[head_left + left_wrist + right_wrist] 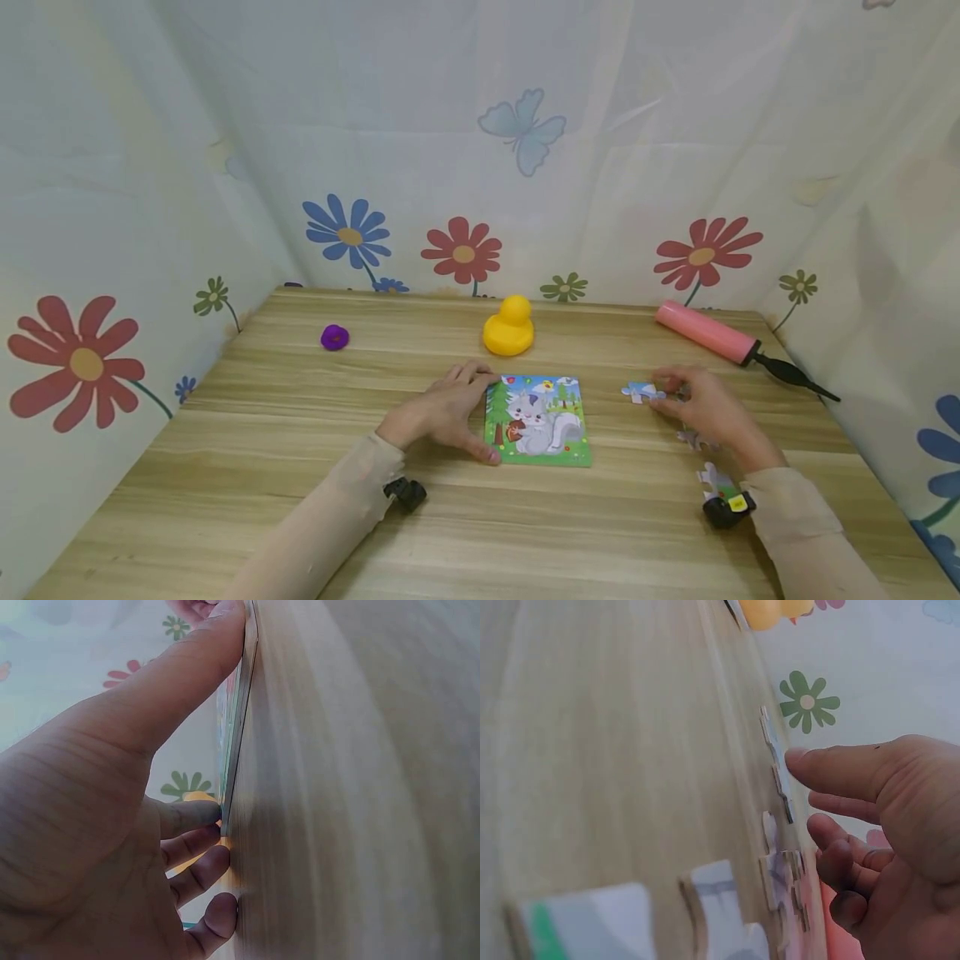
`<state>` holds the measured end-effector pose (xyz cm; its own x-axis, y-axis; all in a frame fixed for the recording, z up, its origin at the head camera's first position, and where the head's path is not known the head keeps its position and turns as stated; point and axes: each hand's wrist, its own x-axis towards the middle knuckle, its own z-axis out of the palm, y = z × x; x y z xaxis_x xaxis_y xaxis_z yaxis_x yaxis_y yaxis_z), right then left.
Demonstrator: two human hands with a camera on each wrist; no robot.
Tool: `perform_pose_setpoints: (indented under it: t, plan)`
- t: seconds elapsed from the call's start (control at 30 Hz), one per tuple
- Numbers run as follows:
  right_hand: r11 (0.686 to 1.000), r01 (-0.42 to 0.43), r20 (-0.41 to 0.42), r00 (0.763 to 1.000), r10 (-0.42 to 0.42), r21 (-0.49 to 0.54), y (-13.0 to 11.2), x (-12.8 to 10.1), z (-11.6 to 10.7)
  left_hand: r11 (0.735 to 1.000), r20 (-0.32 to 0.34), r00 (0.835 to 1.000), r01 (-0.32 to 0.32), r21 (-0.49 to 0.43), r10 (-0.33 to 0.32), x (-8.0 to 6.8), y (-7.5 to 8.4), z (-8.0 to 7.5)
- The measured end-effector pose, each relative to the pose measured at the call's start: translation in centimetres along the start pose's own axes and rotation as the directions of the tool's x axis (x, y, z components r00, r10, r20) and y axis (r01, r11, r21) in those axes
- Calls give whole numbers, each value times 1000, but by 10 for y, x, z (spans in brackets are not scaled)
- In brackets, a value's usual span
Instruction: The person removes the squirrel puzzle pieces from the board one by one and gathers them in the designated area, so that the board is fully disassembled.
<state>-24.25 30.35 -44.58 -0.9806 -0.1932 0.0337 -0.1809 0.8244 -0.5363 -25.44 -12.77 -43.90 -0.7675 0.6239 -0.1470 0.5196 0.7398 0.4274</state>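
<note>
A square picture board point(538, 421) showing a grey squirrel lies flat on the wooden table. My left hand point(448, 410) spans its left edge, thumb at the near corner and fingertips at the far one; the left wrist view shows the thumb along the board's thin edge point(240, 720). To the right, my right hand point(705, 408) hovers low over the table beside a blue-and-white jigsaw piece point(637, 392). Its thumb is at that piece point(775, 761), apart from the other fingers. More jigsaw pieces point(718, 482) lie under the right hand and wrist, partly hidden.
A yellow rubber duck point(510, 329) stands behind the board. A small purple toy point(334, 337) sits at the back left. At the back right lies a pink hand pump point(707, 332) with a black handle. A flowered curtain point(420, 167) encloses the table's point(300, 433) back and sides.
</note>
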Motion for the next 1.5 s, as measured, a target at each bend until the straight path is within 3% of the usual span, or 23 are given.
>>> perform_pose_setpoints:
  t: [0.17, 0.5, 0.8, 1.1, 1.5]
  plan:
    - [999, -8, -44, 999, 10, 52, -8, 0, -5, 1000, -3, 1000, -5, -1, 5, 1, -1, 1]
    - [984, 56, -141, 990, -32, 168, -32, -1, -13, 1000, 5, 1000, -6, 2, 6, 0, 0, 0]
    - [959, 118, -197, 978, -67, 257, -66, -1, -14, 1000, 5, 1000, 1, 3, -1, 1, 0, 1]
    - [940, 141, -163, 982, -93, 311, -93, 3, 0, 1000, 0, 1000, 1, 10, -1, 0, -1, 1]
    - [917, 126, -99, 990, -95, 379, -108, 10, 31, 1000, 2, 1000, 2, 10, -2, 1, -4, 2]
